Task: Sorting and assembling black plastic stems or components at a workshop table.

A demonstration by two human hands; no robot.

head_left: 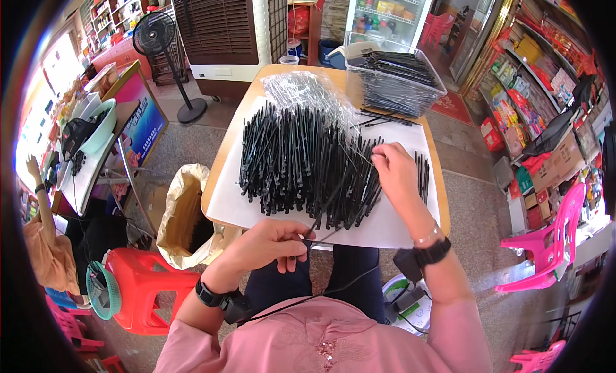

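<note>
A thick pile of thin black rods with small knobbed ends (282,158) lies on a white sheet (224,196) on the table in front of me. Behind it is a tangle of thin, shiny clear or silvery strands (308,94). My left hand (276,241) is closed at the table's near edge, pinching a thin black rod (326,237) between thumb and fingers. Over the right side of the pile, my right hand (393,167) is closed in a pinch; what its fingertips hold is too fine to make out. A few separate black rods (421,177) lie right of that hand.
A clear plastic bin (391,100) full of black rods stands at the table's far right. A pale open sack (183,219) and a red stool (138,289) are to the left. Another person (51,244) sits far left. A pink chair (545,244) stands right.
</note>
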